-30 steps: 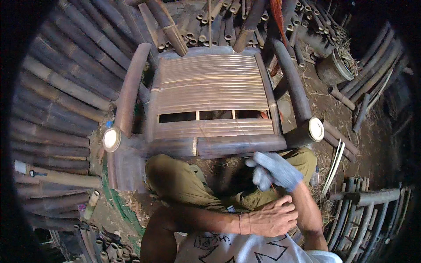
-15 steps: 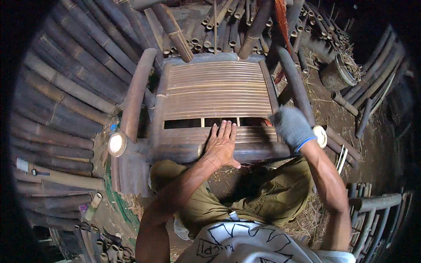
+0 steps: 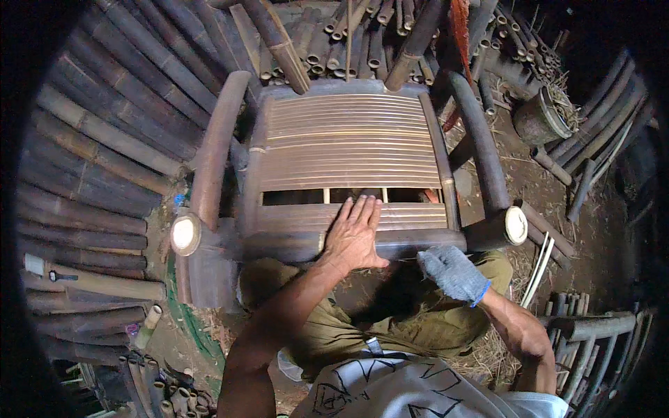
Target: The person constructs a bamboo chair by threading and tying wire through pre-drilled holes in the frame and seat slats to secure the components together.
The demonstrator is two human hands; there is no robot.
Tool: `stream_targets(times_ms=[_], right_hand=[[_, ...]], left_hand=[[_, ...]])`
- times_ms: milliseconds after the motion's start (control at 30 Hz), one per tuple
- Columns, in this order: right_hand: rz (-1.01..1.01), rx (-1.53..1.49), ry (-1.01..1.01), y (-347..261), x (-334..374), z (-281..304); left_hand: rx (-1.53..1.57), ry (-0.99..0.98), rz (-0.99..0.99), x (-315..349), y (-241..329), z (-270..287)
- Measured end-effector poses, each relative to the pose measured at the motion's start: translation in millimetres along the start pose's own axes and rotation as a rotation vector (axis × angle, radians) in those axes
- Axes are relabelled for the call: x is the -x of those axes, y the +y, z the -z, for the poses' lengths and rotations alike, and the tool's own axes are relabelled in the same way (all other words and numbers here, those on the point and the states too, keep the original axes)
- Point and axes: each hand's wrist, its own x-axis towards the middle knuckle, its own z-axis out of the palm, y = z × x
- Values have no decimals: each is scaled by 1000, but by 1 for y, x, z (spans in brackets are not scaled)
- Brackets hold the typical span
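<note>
A bamboo chair (image 3: 279, 244) stands in front of me, its seat covered with thin bamboo slats (image 3: 348, 143). Between the far slats and a narrower front group runs a dark gap (image 3: 296, 197), where light crosspieces show. My left hand (image 3: 354, 235), bare, lies over the front slats and the front rail with its fingers stretched out. In a grey glove with a blue cuff, my right hand (image 3: 451, 273) is curled closed just below the front rail, right of the left hand. Whatever it may hold is hidden.
Bamboo poles (image 3: 90, 174) lie stacked along the left, and cut bamboo tubes (image 3: 348, 49) are piled behind the chair. A bucket (image 3: 543, 118) with shavings stands at the far right. A bamboo frame (image 3: 592, 327) is at the lower right.
My right hand has come down and toward me from the seat's right edge to below the front rail. My left hand stays on the front slats.
</note>
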Motion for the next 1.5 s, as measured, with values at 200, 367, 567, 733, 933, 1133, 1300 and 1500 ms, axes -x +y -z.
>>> stream_targets(times_ms=[200,367,567,733,933,1133,1300,1500], right_hand=[[94,155,497,6,28,3],[2,194,854,52,124,87],[-449,1092,1321,181,247,141],[66,249,1476,-30,117,2],[-45,-895,16,-95,27,-51],[81,-547,690,-57,-8,17],[233,306,937,-19,-94,8],[137,866,570,-68,-139,-42]], left_hand=[[223,98,-154,8,-47,17],[83,-94,-249,23,-103,44],[11,11,-373,17,-91,43],[289,-39,-444,20,-36,45],[363,345,-402,53,18,119],[450,334,439,50,-130,112],[333,77,427,35,-156,18],[203,-89,560,31,-114,25]])
